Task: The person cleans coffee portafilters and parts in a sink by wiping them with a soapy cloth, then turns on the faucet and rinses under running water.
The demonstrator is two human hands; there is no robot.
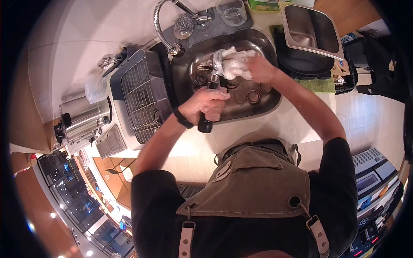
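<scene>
Over the near left part of the steel sink (226,120), my left hand (208,104) grips the black handle of an espresso portafilter (205,125). The portafilter's metal head points to the far side of the sink and is partly hidden by suds and a foamy cloth or sponge. My right hand (263,69) presses this white, soapy cloth or sponge (237,64) around the head. Several small round metal parts, which look like filter baskets (253,96), lie on the sink floor below my hands.
Behind the sink rises a coiled-hose faucet (157,25), beside a steel-wool scrubber (184,24) and a clear container (230,13). A wire dish rack (138,96) stands to the left. On the right, a steel pan (311,30) rests above a black tray (303,64) on a green cloth (317,85).
</scene>
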